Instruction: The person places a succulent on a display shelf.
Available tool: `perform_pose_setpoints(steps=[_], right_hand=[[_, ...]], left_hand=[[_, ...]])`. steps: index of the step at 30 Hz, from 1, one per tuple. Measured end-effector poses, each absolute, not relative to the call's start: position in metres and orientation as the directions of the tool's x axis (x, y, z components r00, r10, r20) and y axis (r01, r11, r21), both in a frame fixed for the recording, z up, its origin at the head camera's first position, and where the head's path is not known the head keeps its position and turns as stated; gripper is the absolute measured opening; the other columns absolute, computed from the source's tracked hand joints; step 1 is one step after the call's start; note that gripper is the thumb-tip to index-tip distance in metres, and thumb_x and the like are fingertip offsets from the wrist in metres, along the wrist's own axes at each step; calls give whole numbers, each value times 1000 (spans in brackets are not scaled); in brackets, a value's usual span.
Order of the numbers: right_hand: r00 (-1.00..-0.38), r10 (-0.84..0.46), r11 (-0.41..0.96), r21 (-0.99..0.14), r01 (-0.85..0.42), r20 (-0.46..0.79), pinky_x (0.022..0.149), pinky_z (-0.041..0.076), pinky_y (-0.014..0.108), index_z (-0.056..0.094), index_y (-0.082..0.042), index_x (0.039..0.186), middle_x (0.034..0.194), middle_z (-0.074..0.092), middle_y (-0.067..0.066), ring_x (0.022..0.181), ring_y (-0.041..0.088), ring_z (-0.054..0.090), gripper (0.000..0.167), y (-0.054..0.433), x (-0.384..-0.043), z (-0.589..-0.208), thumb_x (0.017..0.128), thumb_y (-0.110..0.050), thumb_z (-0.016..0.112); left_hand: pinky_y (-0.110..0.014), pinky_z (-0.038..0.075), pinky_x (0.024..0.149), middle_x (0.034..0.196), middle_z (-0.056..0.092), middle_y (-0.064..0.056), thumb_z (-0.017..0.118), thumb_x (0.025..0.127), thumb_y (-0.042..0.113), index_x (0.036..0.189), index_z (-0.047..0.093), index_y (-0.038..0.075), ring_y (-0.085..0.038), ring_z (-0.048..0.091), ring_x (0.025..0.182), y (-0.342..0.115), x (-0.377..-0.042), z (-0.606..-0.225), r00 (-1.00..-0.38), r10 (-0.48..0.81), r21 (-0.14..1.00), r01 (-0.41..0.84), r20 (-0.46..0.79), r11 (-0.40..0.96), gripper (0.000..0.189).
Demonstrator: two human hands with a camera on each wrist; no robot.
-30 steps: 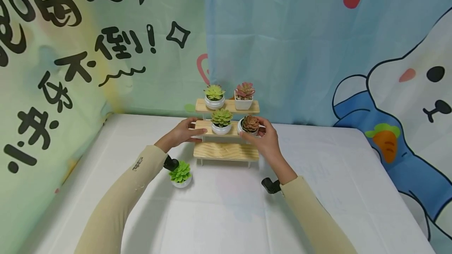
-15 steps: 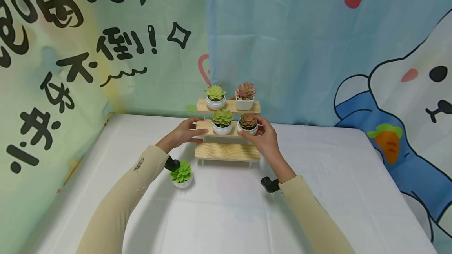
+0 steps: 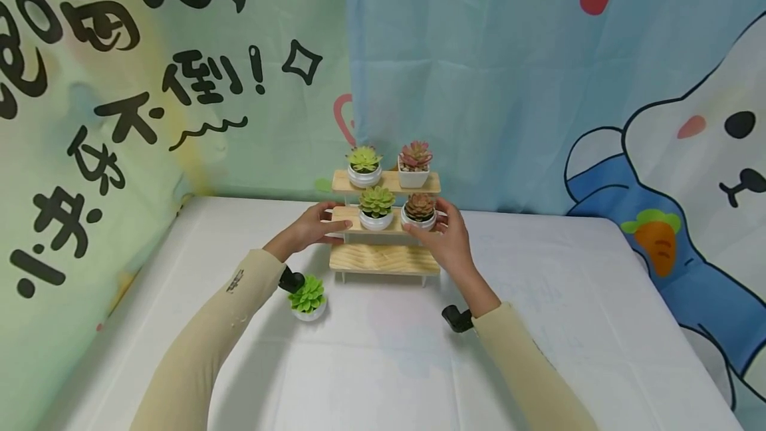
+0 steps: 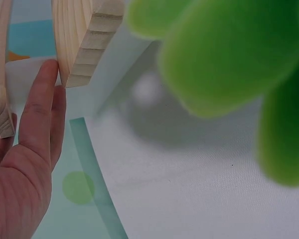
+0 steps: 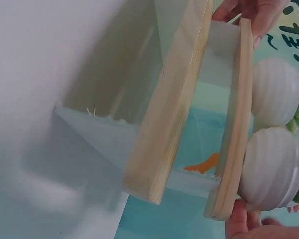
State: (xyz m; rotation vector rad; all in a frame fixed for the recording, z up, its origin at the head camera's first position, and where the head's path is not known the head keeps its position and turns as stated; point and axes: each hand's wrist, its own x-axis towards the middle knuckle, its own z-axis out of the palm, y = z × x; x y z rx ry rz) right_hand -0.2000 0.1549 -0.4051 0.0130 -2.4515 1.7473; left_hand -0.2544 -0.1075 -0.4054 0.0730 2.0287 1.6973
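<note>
A three-step wooden display stand (image 3: pixel 383 257) holds several potted succulents. My left hand (image 3: pixel 314 221) grips the left end of its middle shelf, thumb on top and fingers below; in the left wrist view the fingers (image 4: pixel 37 117) reach in under that board. With my right hand (image 3: pixel 445 231) I hold the round white pot of a brownish-red succulent (image 3: pixel 420 208) at the right end of the middle shelf. The right wrist view shows this ribbed pot (image 5: pixel 273 168) against the board, fingertips at its base. Beside it stands a green succulent (image 3: pixel 376 207) in a similar pot.
On the top shelf are a yellow-green succulent (image 3: pixel 364 166) and a pink one in a square pot (image 3: pixel 413 165). A bright green succulent (image 3: pixel 308 296) stands on the white table (image 3: pixel 383 364) near my left wrist. Printed cloths (image 3: pixel 479 72) hang behind.
The brownish-red succulent has gone from leaning right to upright and shifted slightly left in my right hand. My left hand stays on the shelf end.
</note>
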Motion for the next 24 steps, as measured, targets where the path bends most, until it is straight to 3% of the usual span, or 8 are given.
perform_pose_setpoints(steps=[5,9,13,18,21,24], right_hand=[[-941,226,165,-962,-219,253,96,48,38,32,2,146,137,40,22,118,30,43,75,149,-175,-411,86,-11,74],[-901,287,34,-943,-331,327,81,50,20,40,4,137,125,48,18,108,22,49,59,139,-156,-415,85,2,70],[-916,204,-38,-932,-361,347,75,52,14,43,9,131,118,50,20,102,19,53,55,120,-142,-418,83,11,68],[-956,102,-52,-958,-283,277,77,52,16,46,8,129,117,52,21,99,15,55,52,96,-126,-425,83,9,71],[-974,19,-41,-973,-226,226,79,54,20,46,7,129,120,53,22,104,25,56,53,85,-119,-431,83,6,72],[-978,-134,60,-984,-170,161,85,56,32,42,5,135,129,50,24,113,37,50,62,75,-114,-438,83,-3,75]], left_hand=[[-37,58,95,153,16,-28,57,100,9,155,15,2,-40,42,133,-109,-254,-409,-873,352,936,-267,-336,231,70],[-37,59,94,152,18,-29,58,99,9,155,14,2,-41,44,131,-109,-256,-409,-878,350,939,-262,-327,222,71],[-37,58,95,151,20,-29,58,99,9,155,15,2,-41,45,130,-113,-257,-407,-886,336,943,-261,-320,209,71],[-37,58,95,151,21,-28,58,99,9,155,15,2,-41,45,130,-115,-257,-407,-885,330,939,-268,-329,217,71],[-37,58,95,152,20,-28,59,99,10,155,16,2,-40,44,132,-113,-257,-408,-883,335,938,-263,-328,227,71],[-38,58,95,153,18,-27,60,98,10,154,19,3,-38,42,133,-109,-258,-408,-882,341,938,-257,-326,233,70]])
